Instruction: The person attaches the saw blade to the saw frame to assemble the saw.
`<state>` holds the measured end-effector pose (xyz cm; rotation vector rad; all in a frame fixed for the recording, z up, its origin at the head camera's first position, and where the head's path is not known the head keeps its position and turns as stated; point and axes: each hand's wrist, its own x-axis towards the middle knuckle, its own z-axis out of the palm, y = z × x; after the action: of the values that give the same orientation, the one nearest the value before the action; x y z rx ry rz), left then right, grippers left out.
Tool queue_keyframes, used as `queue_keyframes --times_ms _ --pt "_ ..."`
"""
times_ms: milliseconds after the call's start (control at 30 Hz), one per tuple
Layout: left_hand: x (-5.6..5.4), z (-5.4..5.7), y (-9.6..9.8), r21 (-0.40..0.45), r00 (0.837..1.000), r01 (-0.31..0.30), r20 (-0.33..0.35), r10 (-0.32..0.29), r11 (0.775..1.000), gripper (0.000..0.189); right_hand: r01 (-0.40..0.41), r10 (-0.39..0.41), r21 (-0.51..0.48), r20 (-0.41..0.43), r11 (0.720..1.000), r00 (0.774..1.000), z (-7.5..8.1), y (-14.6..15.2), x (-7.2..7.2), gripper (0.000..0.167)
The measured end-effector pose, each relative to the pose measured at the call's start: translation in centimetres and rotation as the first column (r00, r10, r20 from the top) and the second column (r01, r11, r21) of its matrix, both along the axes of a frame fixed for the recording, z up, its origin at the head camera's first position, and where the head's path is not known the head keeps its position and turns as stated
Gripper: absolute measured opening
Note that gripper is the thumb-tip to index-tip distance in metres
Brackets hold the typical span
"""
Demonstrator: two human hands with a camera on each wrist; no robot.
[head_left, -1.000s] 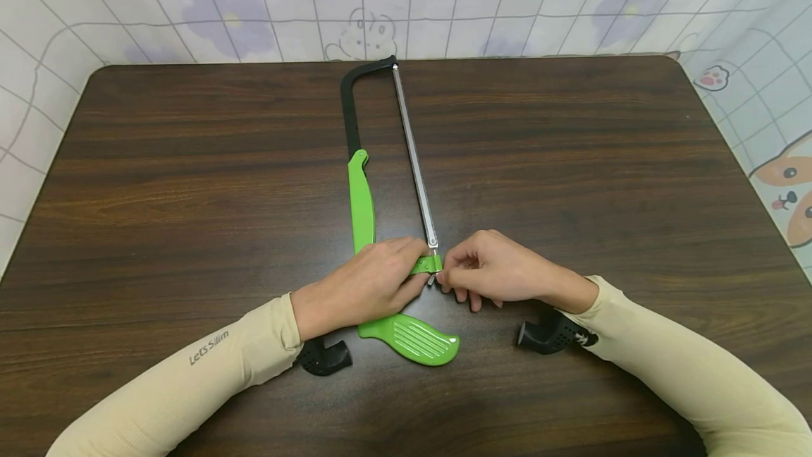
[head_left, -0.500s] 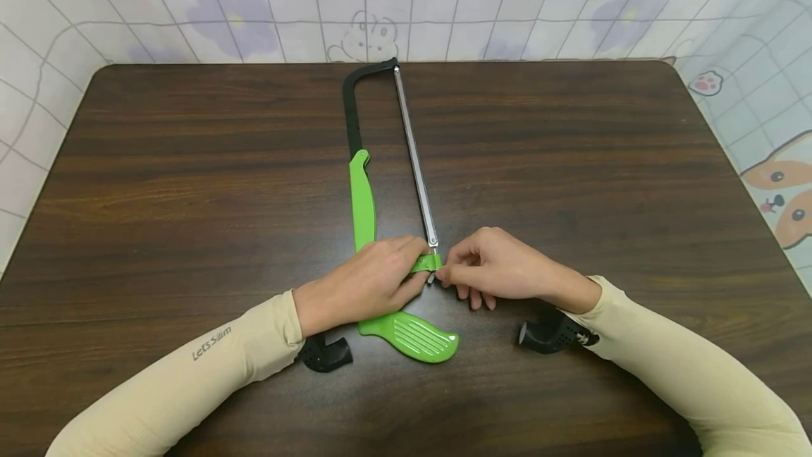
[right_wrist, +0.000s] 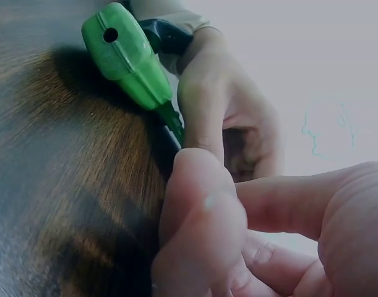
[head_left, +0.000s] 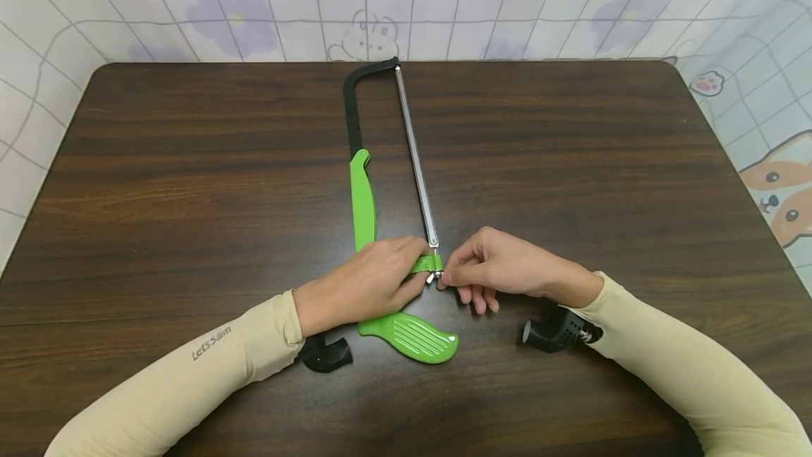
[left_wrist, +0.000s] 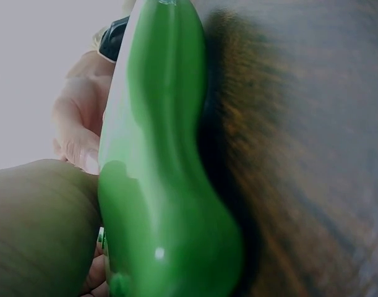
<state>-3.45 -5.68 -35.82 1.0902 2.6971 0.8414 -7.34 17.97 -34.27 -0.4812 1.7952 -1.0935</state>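
A hacksaw with a green handle (head_left: 426, 338) and a black bowed frame (head_left: 351, 104) lies flat on the table, its silver blade bar (head_left: 415, 161) on the right side. My left hand (head_left: 374, 279) grips the green part around its lower bracket (head_left: 428, 264). Just below that bracket sits a small metal wing nut (head_left: 434, 278). The thumb and forefinger of my right hand (head_left: 501, 266) pinch at its right side, partly covering it. Up close, the handle (left_wrist: 167, 142) fills the left wrist view; the right wrist view shows the handle end (right_wrist: 124, 55) beyond the right fingers.
The dark wooden table (head_left: 571, 161) extends on both sides of the saw. A patterned wall covering (head_left: 482, 5) rises behind its far edge. Black wrist-camera mounts (head_left: 550, 330) hang beneath both wrists, close to the tabletop.
The wing nut has turned and shows more now, with the right fingers shifted slightly at it. The left hand and the saw keep their place.
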Motion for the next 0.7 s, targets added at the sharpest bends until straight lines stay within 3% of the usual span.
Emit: queue_keyframes --times_ms 700 --pt "-0.06 0.02 0.07 0.005 1.0 -0.006 0.011 0.006 1.0 0.015 -0.017 0.017 -0.014 -0.004 1.0 1.0 -0.05 -0.17 0.06 0.024"
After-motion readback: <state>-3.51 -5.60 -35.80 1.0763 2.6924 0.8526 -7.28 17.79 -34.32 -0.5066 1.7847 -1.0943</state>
